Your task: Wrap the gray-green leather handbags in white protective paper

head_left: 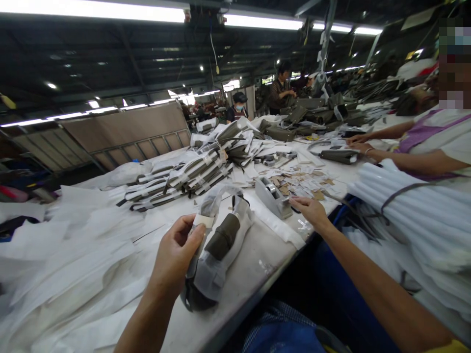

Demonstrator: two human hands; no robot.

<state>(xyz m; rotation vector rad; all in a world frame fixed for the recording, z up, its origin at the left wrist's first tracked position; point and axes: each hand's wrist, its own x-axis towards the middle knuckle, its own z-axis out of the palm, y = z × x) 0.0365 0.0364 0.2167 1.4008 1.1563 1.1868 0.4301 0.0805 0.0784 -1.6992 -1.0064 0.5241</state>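
My left hand (181, 247) is closed on the left side of a dark olive bundle (222, 237) wrapped partly in white foam sheet, its thumb over a cream-coloured tag (204, 221). The bundle lies on the white table, its near end dark and rounded. To its right stands a grey tape dispenser (273, 197). At the dispenser's front tip, my right hand (311, 211) pinches with thumb and forefinger where the tape comes off. The clear tape itself is hard to make out between the fingertips.
Wrapped olive pieces (195, 174) lie piled beyond the bundle. White foam sheets (69, 264) cover the left side. Small paper tags (294, 181) are scattered behind the dispenser. Strapped white foam rolls (415, 211) stand right, near a co-worker's hands (360, 143).
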